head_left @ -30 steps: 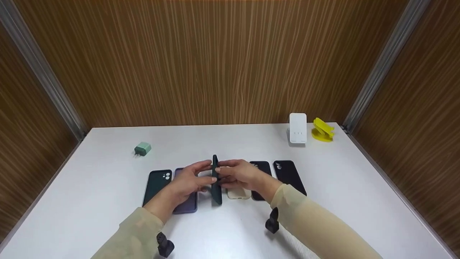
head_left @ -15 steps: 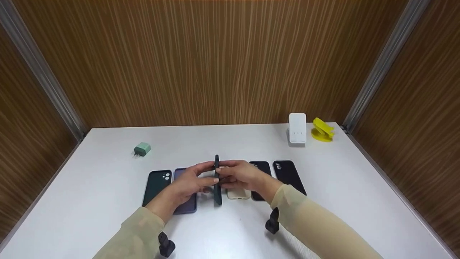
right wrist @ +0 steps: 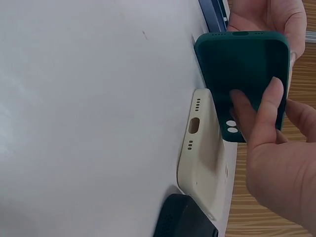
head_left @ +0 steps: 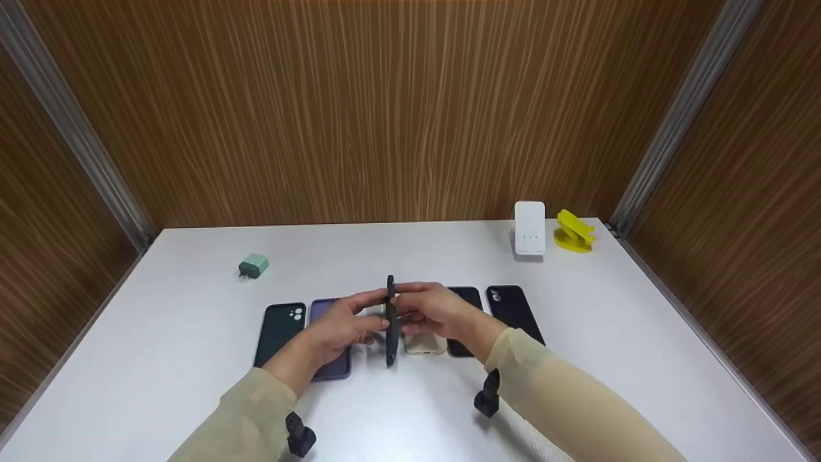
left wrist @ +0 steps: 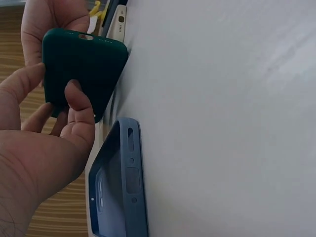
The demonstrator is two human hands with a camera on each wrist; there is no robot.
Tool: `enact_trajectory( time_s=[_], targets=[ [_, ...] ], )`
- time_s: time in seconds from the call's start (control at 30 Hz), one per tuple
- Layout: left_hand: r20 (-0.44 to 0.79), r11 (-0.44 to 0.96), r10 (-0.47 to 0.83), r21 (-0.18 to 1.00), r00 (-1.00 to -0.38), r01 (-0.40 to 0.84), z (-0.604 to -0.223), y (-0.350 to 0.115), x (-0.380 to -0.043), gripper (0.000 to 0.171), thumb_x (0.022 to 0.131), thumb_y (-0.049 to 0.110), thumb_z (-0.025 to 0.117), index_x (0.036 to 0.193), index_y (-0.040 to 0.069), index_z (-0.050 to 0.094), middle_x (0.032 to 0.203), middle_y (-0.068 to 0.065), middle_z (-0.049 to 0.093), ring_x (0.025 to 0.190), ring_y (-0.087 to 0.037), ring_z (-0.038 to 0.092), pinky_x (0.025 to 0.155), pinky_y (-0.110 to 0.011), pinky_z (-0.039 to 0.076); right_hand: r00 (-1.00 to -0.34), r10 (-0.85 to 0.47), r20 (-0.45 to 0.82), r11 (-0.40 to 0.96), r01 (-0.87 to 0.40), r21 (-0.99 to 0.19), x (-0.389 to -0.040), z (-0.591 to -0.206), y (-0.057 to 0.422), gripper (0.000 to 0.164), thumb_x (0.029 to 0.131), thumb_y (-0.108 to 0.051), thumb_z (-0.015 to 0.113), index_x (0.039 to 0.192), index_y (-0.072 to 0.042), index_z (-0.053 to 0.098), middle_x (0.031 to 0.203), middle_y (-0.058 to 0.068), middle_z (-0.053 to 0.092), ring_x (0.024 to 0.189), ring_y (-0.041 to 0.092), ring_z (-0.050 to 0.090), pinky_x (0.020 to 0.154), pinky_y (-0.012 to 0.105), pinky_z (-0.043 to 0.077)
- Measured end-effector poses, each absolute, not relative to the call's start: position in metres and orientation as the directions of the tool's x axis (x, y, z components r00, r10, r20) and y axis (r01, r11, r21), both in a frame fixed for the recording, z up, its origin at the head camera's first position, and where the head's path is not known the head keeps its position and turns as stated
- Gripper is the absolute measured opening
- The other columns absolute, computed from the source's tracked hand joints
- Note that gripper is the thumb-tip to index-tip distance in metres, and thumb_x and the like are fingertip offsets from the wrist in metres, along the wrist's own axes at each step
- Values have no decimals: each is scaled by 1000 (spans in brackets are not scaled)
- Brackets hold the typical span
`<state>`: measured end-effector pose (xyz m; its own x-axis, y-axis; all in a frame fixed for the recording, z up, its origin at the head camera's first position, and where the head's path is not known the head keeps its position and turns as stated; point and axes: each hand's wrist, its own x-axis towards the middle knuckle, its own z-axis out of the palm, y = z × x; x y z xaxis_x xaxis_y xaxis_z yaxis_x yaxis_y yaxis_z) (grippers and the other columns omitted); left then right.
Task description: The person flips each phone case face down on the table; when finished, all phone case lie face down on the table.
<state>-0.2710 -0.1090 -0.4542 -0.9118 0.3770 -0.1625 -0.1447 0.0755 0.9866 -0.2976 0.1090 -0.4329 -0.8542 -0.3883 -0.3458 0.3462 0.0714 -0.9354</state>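
Observation:
A dark green phone case (head_left: 391, 340) stands on its long edge between my two hands, seen edge-on in the head view. My left hand (head_left: 333, 330) grips it from the left, thumb at its upper edge and fingers against its flat back (left wrist: 79, 59). From the other side my right hand (head_left: 442, 311) holds the same case, its fingers reaching into the hollow inside (right wrist: 242, 69). Beside the left hand lies a purple-blue phone case (head_left: 333, 369), partly covered by that hand. Under the right hand is a cream phone case (head_left: 426, 344), mostly hidden in the head view.
Another dark green case (head_left: 279, 330) lies at the row's left end. Two dark cases (head_left: 468, 298) (head_left: 513, 311) lie to the right. Farther back are a green charger plug (head_left: 253, 265), a white phone stand (head_left: 530, 228) and a yellow stand (head_left: 574, 231). Wood-grain panels enclose the white table.
The held green case has shifted slightly right and turned until it shows only its edge. My left hand has moved a little right with it; the right hand has barely moved.

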Motion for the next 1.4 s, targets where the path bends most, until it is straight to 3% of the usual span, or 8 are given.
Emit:
enact_trajectory(
  time_s=[0.3, 0.6, 0.83, 0.97, 1.13, 1.27, 1.4],
  targets=[
    [-114, 154, 267, 985, -957, -75, -455, -99, -268, 53, 95, 11, 80, 146, 17, 66, 151, -8, 58, 102, -25, 67, 82, -37, 50, -859, -405, -315, 30, 332, -943, -297, -430, 113, 48, 101, -10, 68, 148, -5, 60, 132, 29, 68, 94, 25, 76, 70, 25, 60],
    [-66, 230, 149, 973, -987, -31, -455, -92, -268, 51, 93, 7, 80, 142, 11, 68, 138, -16, 63, 103, -24, 69, 71, -32, 50, -885, -368, -284, 18, 299, -954, -293, -425, 118, 49, 99, -7, 66, 148, -8, 62, 119, 20, 75, 89, 22, 76, 62, 22, 56],
    [-95, 179, 143, 981, -985, -69, -455, -93, -269, 52, 93, 11, 81, 143, 16, 68, 142, -18, 62, 116, -30, 67, 85, -38, 56, -886, -379, -267, -37, 302, -952, -291, -422, 121, 53, 99, -7, 64, 151, -9, 59, 127, 20, 73, 94, 26, 77, 62, 23, 56],
    [-94, 113, 153, 991, -984, -77, -456, -96, -269, 50, 95, 9, 79, 143, 15, 68, 137, -18, 66, 108, -29, 71, 87, -42, 57, -893, -370, -255, -80, 304, -949, -290, -420, 122, 53, 98, -6, 63, 151, -9, 59, 130, 20, 72, 94, 26, 76, 64, 24, 56],
    [-98, 64, 104, 994, -990, -92, -457, -102, -268, 46, 95, 5, 77, 140, 11, 68, 120, -14, 74, 93, -23, 73, 78, -40, 55, -901, -361, -240, -107, 296, -949, -290, -419, 121, 52, 99, -6, 63, 150, -10, 60, 130, 19, 72, 96, 26, 77, 65, 23, 56],
    [-107, 86, 64, 991, -992, -101, -457, -108, -269, 51, 94, 5, 78, 143, 12, 66, 114, -12, 75, 89, -21, 72, 78, -38, 56, -907, -347, -240, -59, 276, -959, -288, -420, 120, 49, 102, -10, 66, 150, -13, 61, 130, 17, 73, 102, 29, 77, 68, 24, 57],
    [-105, 117, 46, 988, -993, -99, -454, -111, -269, 57, 93, 5, 79, 147, 13, 63, 114, -11, 73, 91, -20, 69, 80, -37, 55, -925, -309, -223, 13, 230, -973, -288, -423, 119, 49, 102, -13, 69, 150, -13, 61, 126, 15, 74, 95, 27, 78, 67, 25, 58]
  ],
)
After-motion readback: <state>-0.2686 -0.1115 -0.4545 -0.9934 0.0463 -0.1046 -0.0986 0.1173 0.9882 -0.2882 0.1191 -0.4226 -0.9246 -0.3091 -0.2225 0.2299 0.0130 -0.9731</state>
